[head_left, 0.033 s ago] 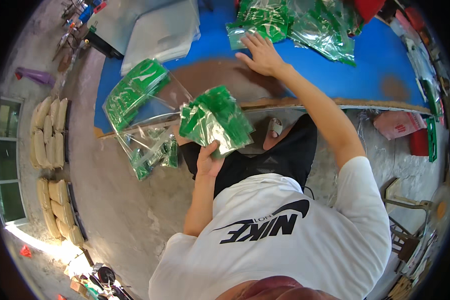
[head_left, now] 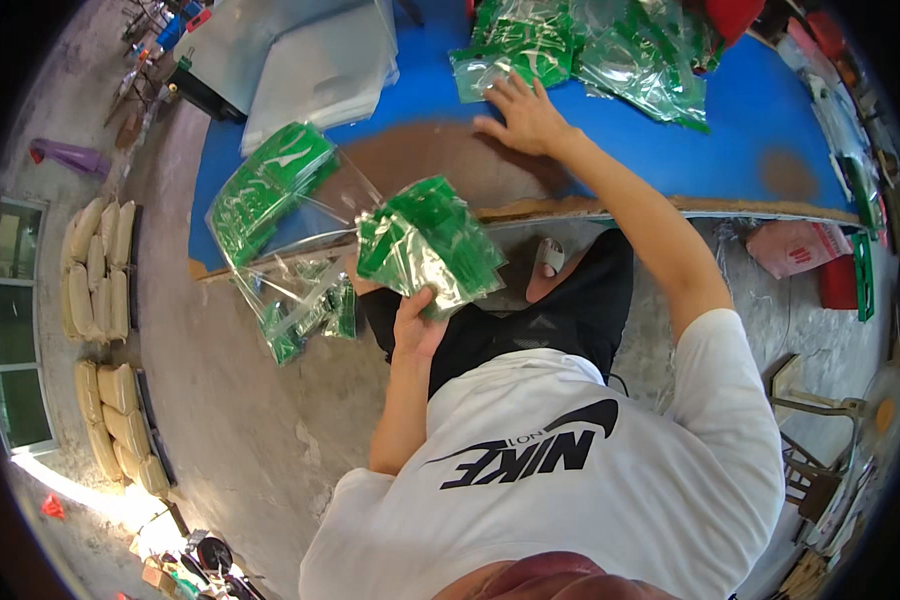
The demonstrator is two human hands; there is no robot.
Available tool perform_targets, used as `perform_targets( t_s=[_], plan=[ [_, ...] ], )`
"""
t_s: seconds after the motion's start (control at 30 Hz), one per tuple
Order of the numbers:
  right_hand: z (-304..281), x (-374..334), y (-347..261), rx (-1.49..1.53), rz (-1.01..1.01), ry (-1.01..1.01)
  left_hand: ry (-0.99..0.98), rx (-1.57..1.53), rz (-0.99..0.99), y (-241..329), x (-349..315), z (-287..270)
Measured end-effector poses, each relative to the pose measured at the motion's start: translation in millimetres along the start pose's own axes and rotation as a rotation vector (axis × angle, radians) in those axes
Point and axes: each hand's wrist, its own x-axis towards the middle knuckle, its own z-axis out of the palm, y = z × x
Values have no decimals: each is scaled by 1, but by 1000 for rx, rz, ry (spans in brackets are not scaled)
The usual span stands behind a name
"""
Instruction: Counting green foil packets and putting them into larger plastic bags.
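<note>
My left hand (head_left: pixel 417 322) is shut on a clear plastic bag of green pieces (head_left: pixel 425 245), held just below the front edge of the blue table (head_left: pixel 670 150). My right hand (head_left: pixel 525 115) lies flat on the tabletop with its fingers spread. Its fingertips touch another clear bag of green pieces (head_left: pixel 490 65) at the edge of a pile of such bags (head_left: pixel 630 50). A further filled bag (head_left: pixel 265 190) lies at the table's left front corner. One more bag (head_left: pixel 305 300) hangs below that edge.
A stack of empty clear bags (head_left: pixel 320 65) lies at the table's far left. Tan sacks (head_left: pixel 100 260) line the wall on the left. A pink bag (head_left: pixel 790 245) and a red box (head_left: pixel 840 280) sit under the table on the right. A chair (head_left: pixel 820 420) stands at the right.
</note>
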Motion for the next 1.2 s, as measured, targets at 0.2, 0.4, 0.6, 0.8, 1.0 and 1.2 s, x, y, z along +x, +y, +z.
perform_targets(
  t_s=[0.2, 0.4, 0.6, 0.8, 1.0, 1.2],
  plan=[
    [-83, -38, -63, 860, -300, -545, -34, -103, 44, 8, 8, -1],
    [3, 37, 31, 46, 337, 347, 13, -72, 13, 5, 10, -8],
    [47, 22, 72, -251, 485, -288, -20, -5, -15, -7, 3, 12],
    [-55, 22, 27, 343, 270, 377, -257, -252, -120, 0, 7, 0],
    [-88, -42, -90, 1363, 648, -397, -190, -311, -54, -9, 31, 21],
    [-14, 19, 27, 227, 146, 197, -50, -233, -15, -3, 11, 11]
  ],
)
